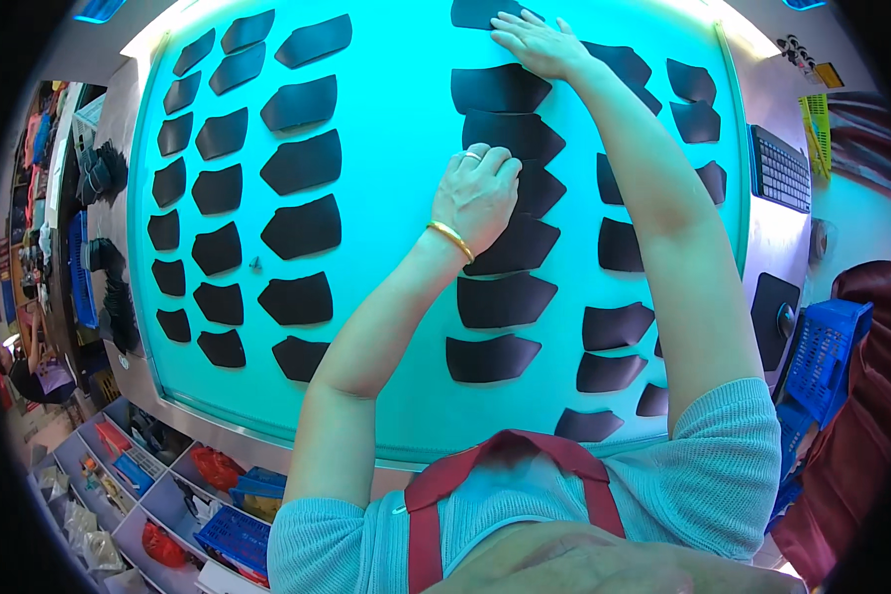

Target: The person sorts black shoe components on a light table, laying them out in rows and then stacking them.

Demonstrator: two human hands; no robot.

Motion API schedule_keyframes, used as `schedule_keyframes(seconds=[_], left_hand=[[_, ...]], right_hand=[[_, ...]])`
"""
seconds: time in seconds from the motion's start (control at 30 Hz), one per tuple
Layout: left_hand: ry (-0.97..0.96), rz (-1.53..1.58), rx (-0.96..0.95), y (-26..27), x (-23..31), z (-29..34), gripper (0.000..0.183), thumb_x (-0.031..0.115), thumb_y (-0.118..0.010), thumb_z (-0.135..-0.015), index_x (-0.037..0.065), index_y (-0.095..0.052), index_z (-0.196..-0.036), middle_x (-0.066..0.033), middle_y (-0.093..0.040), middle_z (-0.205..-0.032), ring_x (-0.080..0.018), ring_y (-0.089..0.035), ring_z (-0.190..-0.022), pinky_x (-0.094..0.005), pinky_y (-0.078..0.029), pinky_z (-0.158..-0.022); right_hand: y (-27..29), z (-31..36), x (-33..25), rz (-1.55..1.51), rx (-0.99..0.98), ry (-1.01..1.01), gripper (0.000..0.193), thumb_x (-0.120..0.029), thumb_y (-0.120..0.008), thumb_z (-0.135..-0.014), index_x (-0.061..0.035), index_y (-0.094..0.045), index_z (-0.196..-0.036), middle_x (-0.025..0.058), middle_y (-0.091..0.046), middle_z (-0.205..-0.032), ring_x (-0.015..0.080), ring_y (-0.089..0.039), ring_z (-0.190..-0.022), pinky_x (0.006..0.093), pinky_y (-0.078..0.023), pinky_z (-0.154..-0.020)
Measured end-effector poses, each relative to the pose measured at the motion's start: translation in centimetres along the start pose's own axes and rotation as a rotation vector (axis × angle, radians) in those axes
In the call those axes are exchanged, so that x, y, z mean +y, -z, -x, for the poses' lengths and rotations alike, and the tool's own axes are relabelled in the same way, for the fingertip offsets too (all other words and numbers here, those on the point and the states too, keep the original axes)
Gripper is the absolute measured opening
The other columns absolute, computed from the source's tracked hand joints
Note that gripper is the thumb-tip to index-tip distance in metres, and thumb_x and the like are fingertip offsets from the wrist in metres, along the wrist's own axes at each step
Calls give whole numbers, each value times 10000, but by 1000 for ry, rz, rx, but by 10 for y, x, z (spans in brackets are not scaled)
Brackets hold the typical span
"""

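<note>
Flat dark panels with one pointed end lie in columns on a glowing turquoise table (396,396). My left hand (477,198), wearing a ring and a gold bangle, is over the middle column. Its fingers are curled together at a dark panel (540,188), and the fingertips are hidden, so what they hold cannot be told. Farther up, my right hand (540,45) is stretched out with its fingers apart, resting on or just over the farthest panel (480,13) of that column. Several panels in the middle column overlap.
More panels lie left (302,161) and right (619,246), some under my right forearm. A keyboard (780,168) and a mouse (785,319) sit beyond the right edge. A blue basket (827,356) stands at right, a compartmented tray (129,525) at lower left. Another person (40,376) is far left.
</note>
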State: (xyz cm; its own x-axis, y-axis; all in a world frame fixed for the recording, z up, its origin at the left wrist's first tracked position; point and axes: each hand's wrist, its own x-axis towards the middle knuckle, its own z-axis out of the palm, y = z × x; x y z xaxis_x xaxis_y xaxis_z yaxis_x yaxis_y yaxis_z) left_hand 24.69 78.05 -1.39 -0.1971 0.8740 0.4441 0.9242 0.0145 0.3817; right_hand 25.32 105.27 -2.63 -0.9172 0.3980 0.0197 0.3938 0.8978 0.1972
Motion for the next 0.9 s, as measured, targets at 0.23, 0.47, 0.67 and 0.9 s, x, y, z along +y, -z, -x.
schedule_keyframes(seconds=[0.23,0.47,0.67,0.9], left_hand=[[16,22,-77,17,7,27,266,108,-714,-782,83,-655,-1040,-46,-592,-1106,-250,-576,-1063,-395,-463,-906],[13,8,-97,14,8,32,331,113,-715,-785,67,-642,-1105,-62,-588,-1131,-258,-558,-1121,-403,-453,-950],[-11,0,-97,16,12,37,348,109,-703,-793,50,-632,-1128,-91,-586,-1185,-270,-546,-1163,-403,-453,-960],[7,-6,-160,22,12,40,338,124,-685,-828,46,-619,-1151,-105,-577,-1229,-284,-529,-1201,-416,-448,-978]], right_hand=[[71,105,-46,-139,113,222,415,-368,-362,-1041,-225,-502,-1404,15,-523,-1445,243,-430,-1382,531,-297,-1131],[35,76,-48,-170,35,23,530,-488,-330,-1035,-154,-497,-1411,47,-503,-1460,243,-418,-1391,537,-257,-1154],[94,160,-83,-246,-287,125,499,-448,-362,-1026,-134,-518,-1381,79,-428,-1517,248,-356,-1429,563,-266,-1138],[68,114,-59,-257,-26,168,338,-263,-432,-1004,-213,-547,-1317,21,-475,-1465,252,-394,-1406,593,-295,-1113]])
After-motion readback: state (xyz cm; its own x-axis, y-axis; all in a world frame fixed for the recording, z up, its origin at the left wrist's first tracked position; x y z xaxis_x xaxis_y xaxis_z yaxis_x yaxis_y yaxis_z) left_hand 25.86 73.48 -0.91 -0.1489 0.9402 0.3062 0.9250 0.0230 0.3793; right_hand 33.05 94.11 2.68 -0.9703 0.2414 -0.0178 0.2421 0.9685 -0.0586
